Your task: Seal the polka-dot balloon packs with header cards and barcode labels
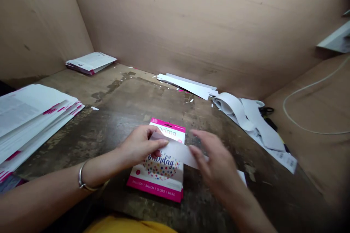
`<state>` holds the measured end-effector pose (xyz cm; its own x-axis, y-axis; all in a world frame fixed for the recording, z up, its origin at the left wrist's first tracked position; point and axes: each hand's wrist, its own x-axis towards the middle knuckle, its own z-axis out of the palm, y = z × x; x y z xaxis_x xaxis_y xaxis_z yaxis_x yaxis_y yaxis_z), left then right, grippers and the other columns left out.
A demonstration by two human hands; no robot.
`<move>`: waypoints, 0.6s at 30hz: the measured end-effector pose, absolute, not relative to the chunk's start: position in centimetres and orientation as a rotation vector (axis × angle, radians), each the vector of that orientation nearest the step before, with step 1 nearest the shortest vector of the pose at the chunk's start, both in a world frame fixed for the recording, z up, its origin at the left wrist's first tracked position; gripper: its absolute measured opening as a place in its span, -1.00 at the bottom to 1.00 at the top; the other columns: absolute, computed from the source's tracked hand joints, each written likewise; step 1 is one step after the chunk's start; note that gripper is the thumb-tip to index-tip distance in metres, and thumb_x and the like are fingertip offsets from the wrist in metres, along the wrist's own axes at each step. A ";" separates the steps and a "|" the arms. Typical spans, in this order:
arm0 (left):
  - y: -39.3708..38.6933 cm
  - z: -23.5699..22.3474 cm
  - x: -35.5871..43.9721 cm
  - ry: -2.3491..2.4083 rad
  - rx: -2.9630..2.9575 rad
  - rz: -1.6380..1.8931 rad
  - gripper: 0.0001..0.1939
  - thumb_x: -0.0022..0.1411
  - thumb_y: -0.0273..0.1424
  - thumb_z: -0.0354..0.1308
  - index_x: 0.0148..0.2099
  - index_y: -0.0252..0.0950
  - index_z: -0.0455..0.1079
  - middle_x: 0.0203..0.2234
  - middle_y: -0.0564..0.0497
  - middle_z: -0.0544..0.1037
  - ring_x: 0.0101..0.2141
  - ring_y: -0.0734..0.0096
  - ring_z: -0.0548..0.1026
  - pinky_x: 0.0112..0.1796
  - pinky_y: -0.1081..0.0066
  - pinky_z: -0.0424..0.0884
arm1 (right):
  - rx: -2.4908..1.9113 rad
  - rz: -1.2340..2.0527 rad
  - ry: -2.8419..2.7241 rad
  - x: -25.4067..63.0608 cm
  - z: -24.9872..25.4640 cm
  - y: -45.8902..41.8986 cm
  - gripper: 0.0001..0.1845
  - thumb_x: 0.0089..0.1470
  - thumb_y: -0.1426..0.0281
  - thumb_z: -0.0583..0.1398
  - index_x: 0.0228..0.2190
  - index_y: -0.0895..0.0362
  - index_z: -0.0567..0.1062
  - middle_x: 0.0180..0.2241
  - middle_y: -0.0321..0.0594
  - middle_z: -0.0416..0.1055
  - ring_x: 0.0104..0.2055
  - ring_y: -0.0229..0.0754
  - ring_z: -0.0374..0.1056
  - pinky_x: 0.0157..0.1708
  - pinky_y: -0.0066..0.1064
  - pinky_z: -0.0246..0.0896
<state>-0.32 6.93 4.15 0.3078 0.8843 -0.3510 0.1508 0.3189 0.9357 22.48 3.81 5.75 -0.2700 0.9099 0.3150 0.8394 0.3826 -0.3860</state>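
Over the table's near middle, my left hand (144, 143) pinches one end of a white paper strip (176, 150) between thumb and fingers. My right hand (214, 156) is blurred at the strip's other end. Its thumb overlaps the strip, while the forefinger stands apart from it. Beneath the strip lies a pink and white balloon packet (161, 174) with "birthday" and colourful dots printed on it. The strip and my left fingers hide part of its front. More pink edges show under its lower right corner, so it may top a small pile.
A large stack of white, pink-edged packets (32, 116) stands at left, a smaller stack (91, 62) at the back left corner. White strips (188, 85) lie along the back. A curling label roll (232, 107) and black-handled scissors (266, 110) are at right. Wooden walls (175, 18) enclose the table.
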 end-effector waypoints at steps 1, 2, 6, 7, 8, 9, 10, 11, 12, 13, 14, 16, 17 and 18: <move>6.8 4.2 -0.2 1.159 1.202 0.661 -0.80 0.06 -0.31 0.19 -0.36 -0.36 0.34 -0.66 0.09 0.43 -0.60 0.47 0.42 -0.56 0.51 0.34 | -1.493 0.359 -2.166 20.7 5.6 3.9 -0.67 0.18 0.24 0.06 -0.10 0.14 0.40 -0.14 -0.10 0.41 -0.09 -0.07 0.30 -0.12 -0.25 0.23; 6.6 4.2 -0.3 1.160 1.265 0.675 -0.79 0.09 -0.29 0.17 -0.32 -0.36 0.36 -0.61 0.06 0.47 -0.56 0.44 0.45 -0.54 0.48 0.36 | -1.499 0.521 -2.143 19.3 5.3 4.1 -0.74 0.17 0.26 0.06 -0.21 0.13 0.43 -0.25 -0.16 0.44 -0.20 -0.11 0.33 -0.21 -0.32 0.24; 5.2 3.3 -2.8 1.328 1.862 0.912 -0.67 0.21 -0.30 0.10 0.00 -0.31 0.33 -0.16 -0.10 0.52 -0.18 0.25 0.48 -0.20 0.28 0.43 | -1.576 0.935 -1.878 18.3 3.5 5.2 -0.72 0.17 0.26 0.03 -0.50 0.13 0.35 -0.53 -0.31 0.33 -0.48 -0.24 0.24 -0.49 -0.46 0.12; 4.6 2.9 -3.6 1.305 2.111 0.934 -0.68 0.24 -0.35 0.07 0.04 -0.28 0.32 -0.09 -0.10 0.49 -0.07 0.22 0.43 -0.08 0.23 0.37 | -1.589 0.970 -1.836 18.7 3.1 5.5 -0.71 0.16 0.25 0.03 -0.50 0.13 0.35 -0.53 -0.31 0.33 -0.48 -0.24 0.24 -0.50 -0.46 0.11; 4.0 2.4 -4.2 1.228 2.361 0.903 -0.70 0.27 -0.41 0.03 0.05 -0.26 0.32 -0.04 -0.09 0.48 0.00 0.19 0.38 0.01 0.18 0.29 | -1.603 0.989 -1.820 19.2 2.8 5.8 -0.71 0.15 0.24 0.04 -0.49 0.14 0.36 -0.52 -0.30 0.34 -0.47 -0.24 0.24 -0.49 -0.46 0.11; 3.3 1.9 -4.7 1.113 2.577 0.820 -0.70 0.29 -0.46 -0.01 0.05 -0.26 0.34 -0.03 -0.07 0.48 0.04 0.19 0.34 0.06 0.15 0.22 | -1.617 0.997 -1.830 19.5 2.6 6.0 -0.70 0.15 0.23 0.04 -0.49 0.14 0.37 -0.52 -0.30 0.35 -0.47 -0.23 0.24 -0.49 -0.46 0.10; 2.7 1.3 -5.0 0.998 2.732 0.717 -0.70 0.30 -0.50 -0.05 0.04 -0.27 0.35 -0.04 -0.07 0.49 0.05 0.19 0.34 0.09 0.13 0.17 | -1.631 0.999 -1.858 19.6 2.5 6.2 -0.69 0.15 0.22 0.04 -0.51 0.14 0.37 -0.53 -0.30 0.36 -0.47 -0.23 0.25 -0.49 -0.45 0.09; 2.3 0.8 -5.0 0.925 2.825 0.613 -0.69 0.30 -0.53 -0.07 0.04 -0.29 0.36 -0.05 -0.07 0.50 0.04 0.19 0.36 0.09 0.13 0.16 | -1.644 1.004 -1.897 19.6 2.4 6.3 -0.68 0.14 0.22 0.04 -0.52 0.14 0.37 -0.54 -0.30 0.36 -0.48 -0.23 0.25 -0.50 -0.45 0.08; 1.9 0.3 -5.0 0.903 2.872 0.519 -0.68 0.30 -0.54 -0.08 0.05 -0.32 0.35 -0.04 -0.09 0.50 0.02 0.18 0.38 0.08 0.12 0.18 | -1.656 1.009 -1.945 19.4 2.4 6.3 -0.67 0.14 0.22 0.05 -0.54 0.13 0.37 -0.54 -0.30 0.37 -0.49 -0.24 0.26 -0.51 -0.46 0.08; 1.6 0.0 -4.8 0.914 2.893 0.446 -0.68 0.29 -0.54 -0.08 0.04 -0.34 0.35 -0.04 -0.11 0.50 0.00 0.16 0.40 0.06 0.11 0.20 | -1.672 1.007 -1.991 19.2 2.3 6.3 -0.67 0.14 0.22 0.05 -0.55 0.13 0.37 -0.55 -0.30 0.38 -0.51 -0.24 0.27 -0.52 -0.46 0.07; 1.5 -0.3 -4.6 0.929 2.904 0.400 -0.68 0.29 -0.55 -0.07 0.04 -0.36 0.36 -0.03 -0.12 0.49 -0.01 0.14 0.41 0.03 0.11 0.23 | -1.690 0.999 -2.032 18.9 2.3 6.4 -0.67 0.14 0.22 0.04 -0.56 0.12 0.37 -0.56 -0.30 0.39 -0.52 -0.24 0.27 -0.52 -0.46 0.06; 1.4 -0.6 -4.2 0.942 2.928 0.362 -0.68 0.27 -0.56 -0.06 0.02 -0.38 0.37 -0.01 -0.16 0.47 -0.01 0.11 0.41 -0.02 0.13 0.28 | -1.720 0.965 -2.099 18.4 2.4 6.4 -0.67 0.15 0.23 0.04 -0.56 0.12 0.37 -0.56 -0.29 0.40 -0.52 -0.24 0.29 -0.53 -0.45 0.06; 1.4 -0.7 -4.1 0.940 2.943 0.354 -0.68 0.26 -0.56 -0.05 0.02 -0.40 0.37 -0.02 -0.17 0.47 0.00 0.10 0.41 -0.04 0.15 0.30 | -1.732 0.938 -2.128 18.2 2.4 6.4 -0.67 0.15 0.23 0.04 -0.56 0.11 0.38 -0.57 -0.28 0.40 -0.53 -0.23 0.29 -0.53 -0.45 0.05; 1.4 -0.6 -4.0 0.936 2.957 0.348 -0.68 0.25 -0.56 -0.04 0.02 -0.41 0.36 -0.02 -0.19 0.47 -0.01 0.10 0.41 -0.06 0.17 0.32 | -1.741 0.904 -2.158 18.0 2.5 6.4 -0.66 0.15 0.23 0.04 -0.56 0.11 0.37 -0.57 -0.28 0.40 -0.53 -0.23 0.28 -0.54 -0.45 0.04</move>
